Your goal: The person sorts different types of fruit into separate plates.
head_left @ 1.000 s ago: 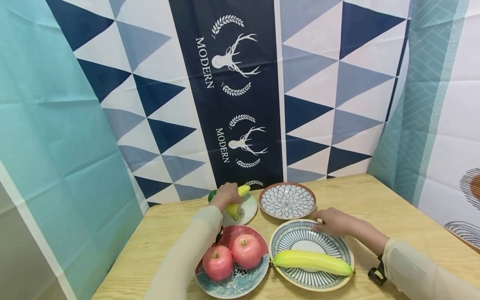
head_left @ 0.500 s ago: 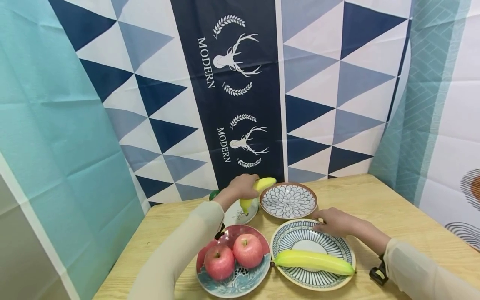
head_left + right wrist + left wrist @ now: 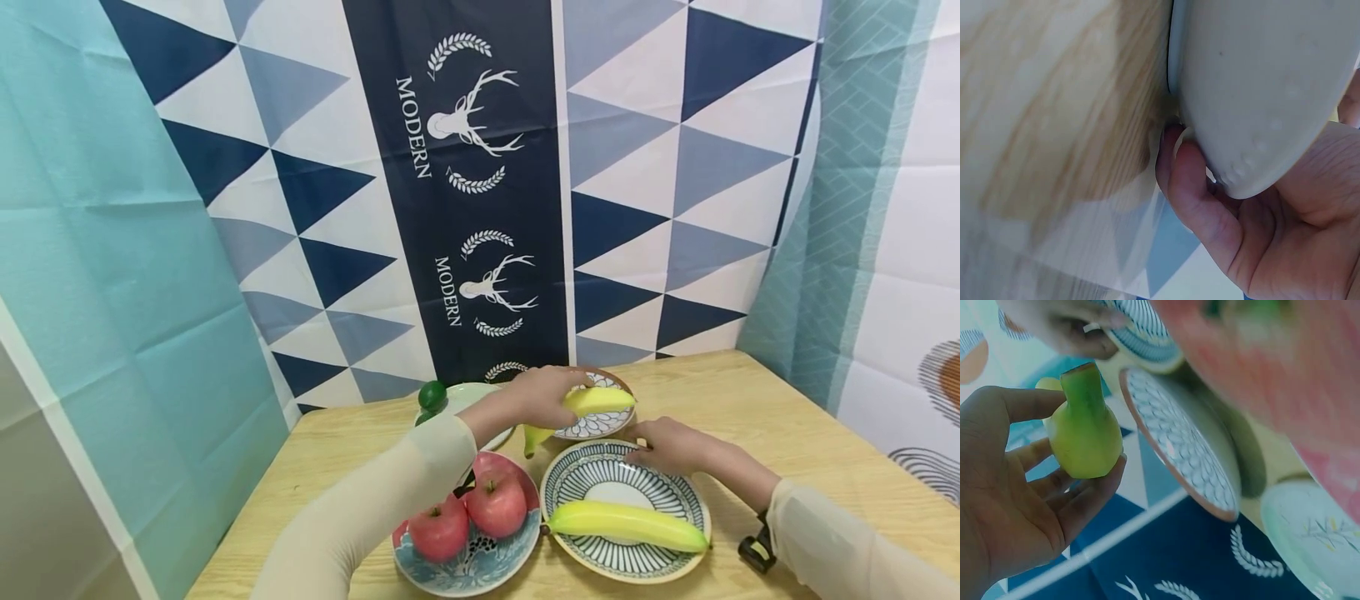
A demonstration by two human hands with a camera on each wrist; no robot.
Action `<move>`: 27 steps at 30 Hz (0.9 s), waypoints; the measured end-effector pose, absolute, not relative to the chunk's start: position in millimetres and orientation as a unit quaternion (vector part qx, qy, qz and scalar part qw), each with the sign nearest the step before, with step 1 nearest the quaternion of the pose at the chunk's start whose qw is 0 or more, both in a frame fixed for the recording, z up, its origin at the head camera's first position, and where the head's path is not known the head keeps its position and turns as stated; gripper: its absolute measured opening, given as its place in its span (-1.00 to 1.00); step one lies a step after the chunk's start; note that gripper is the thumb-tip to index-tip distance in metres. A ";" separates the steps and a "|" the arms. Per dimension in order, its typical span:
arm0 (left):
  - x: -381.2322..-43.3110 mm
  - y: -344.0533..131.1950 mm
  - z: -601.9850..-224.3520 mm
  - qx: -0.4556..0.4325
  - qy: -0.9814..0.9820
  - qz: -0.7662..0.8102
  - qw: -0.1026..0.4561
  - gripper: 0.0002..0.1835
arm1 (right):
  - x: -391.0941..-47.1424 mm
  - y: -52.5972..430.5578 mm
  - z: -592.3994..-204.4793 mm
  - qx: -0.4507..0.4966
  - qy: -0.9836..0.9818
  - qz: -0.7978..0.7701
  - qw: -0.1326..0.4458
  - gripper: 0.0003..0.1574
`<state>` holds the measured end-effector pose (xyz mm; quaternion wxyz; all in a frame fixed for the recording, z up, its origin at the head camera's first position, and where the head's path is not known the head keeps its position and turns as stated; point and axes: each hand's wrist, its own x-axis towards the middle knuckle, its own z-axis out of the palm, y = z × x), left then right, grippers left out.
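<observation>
1. On the wooden surface (image 3: 750,408), we see the striped plate (image 3: 615,479) gripped at its far rim by the right hand (image 3: 667,446). We judge it stiff, glazed, somewhat slick and breakable, likely the heaviest piece here; we would hold the rim between thumb and fingers and keep it level because of its load.

2. Beyond it we find the brown-rimmed plate (image 3: 588,429). We expect the same hard, chippable ceramic, with the rim giving the best purchase.

3. The lying banana (image 3: 626,523) spans the striped plate, its ends at the rim. It looks firm and light, and could roll; we would take it round the middle.

4. The held banana (image 3: 603,402) is grasped by the left hand (image 3: 543,396), thumb and fingers round its body, stem bare. In the head view it overlaps the brown-rimmed plate; the left wrist view shows a gap between them. We judge it light, smooth and fairly stiff, so a gentle hold round its thick middle should suffice; pinched by the narrow stem, it might swing.
</observation>
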<state>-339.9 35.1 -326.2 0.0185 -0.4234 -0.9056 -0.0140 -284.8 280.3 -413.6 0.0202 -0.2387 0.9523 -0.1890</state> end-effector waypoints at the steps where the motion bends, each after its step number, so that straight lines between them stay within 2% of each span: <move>1: -336.4 37.9 -326.5 -0.437 -0.899 -0.006 0.020 -0.31 | -284.3 281.0 -413.9 -0.240 0.951 -0.192 0.016 -0.51; 3: -330.1 42.2 -327.8 -0.459 -0.888 0.006 0.021 -0.34 | -282.6 282.4 -414.3 -0.240 0.949 -0.204 0.011 -0.51; 10: -314.5 48.9 -332.4 -0.481 -0.876 0.010 -0.015 -0.31 | -278.1 285.6 -416.5 -0.227 0.942 -0.248 0.010 -0.76; 17: -310.3 45.8 -330.7 -0.488 -0.872 0.027 -0.041 -0.32 | -280.9 284.0 -413.8 -0.247 0.943 -0.222 0.014 -0.77; 22: -305.6 49.3 -333.1 -0.506 -0.859 0.035 -0.062 -0.27 | -283.5 286.4 -411.6 -0.289 0.938 -0.193 0.001 -0.52; 27: -297.8 58.1 -340.3 -0.525 -0.845 0.057 -0.081 -0.23 | -284.7 286.5 -411.3 -0.267 0.943 -0.198 0.020 -0.71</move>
